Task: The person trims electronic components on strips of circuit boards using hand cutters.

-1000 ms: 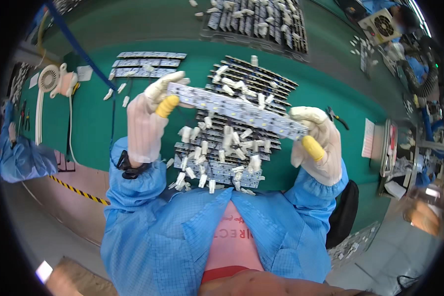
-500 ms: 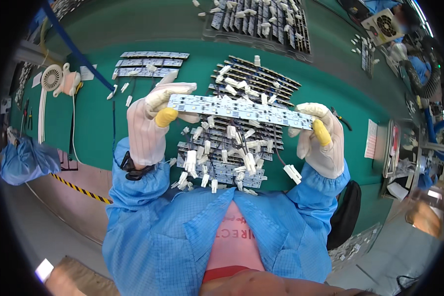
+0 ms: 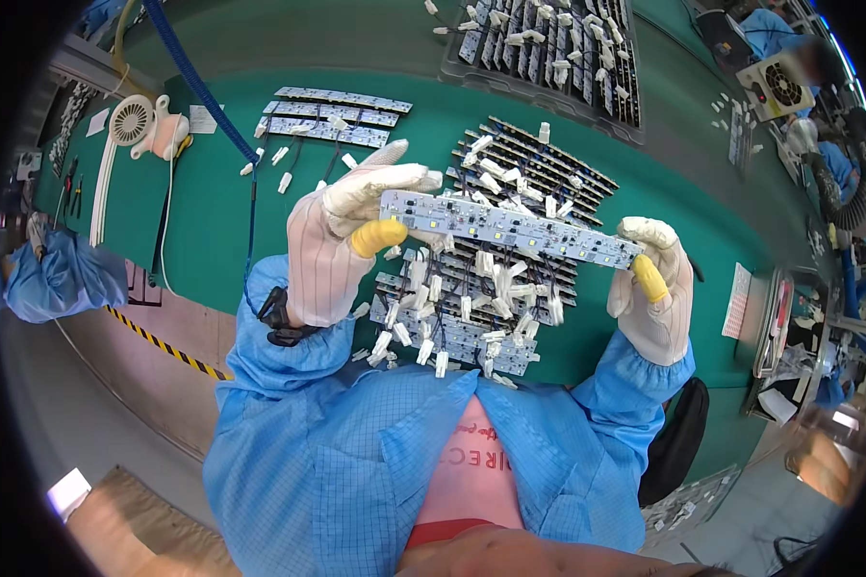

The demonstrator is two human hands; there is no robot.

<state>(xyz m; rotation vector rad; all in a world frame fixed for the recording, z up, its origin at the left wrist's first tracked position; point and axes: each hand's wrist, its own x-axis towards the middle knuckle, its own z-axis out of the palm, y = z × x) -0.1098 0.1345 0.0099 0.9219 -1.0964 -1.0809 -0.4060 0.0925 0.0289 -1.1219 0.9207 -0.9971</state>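
A long white LED circuit board strip [image 3: 510, 228] is held up level with my chest, its face with small chips and yellowish LEDs showing. My left hand [image 3: 342, 226] pinches its left end, with a yellow cot on the thumb of a white striped glove. At the other end, my right hand [image 3: 656, 279], gloved the same way, grips the strip between thumb and fingers. Below and behind it lies a pile of similar boards [image 3: 491, 348] with many white plug connectors on short wires. Farther back, more strips [image 3: 587, 180] lie side by side, partly covered by connectors.
Several separate strips [image 3: 335, 117] lie at the back left, near a small white fan [image 3: 137, 123] and a hanging blue coiled hose [image 3: 191, 72]. A clear tray [image 3: 450, 73] packed with boards stands at the back. Pliers [image 3: 70, 178] lie far left; a printed sheet [image 3: 738, 300] is at right.
The view has shifted, so the bench and both hands appear farther right. The strip's face is turned differently, showing its LEDs more clearly. A connector that hung by my right hand no longer shows there.
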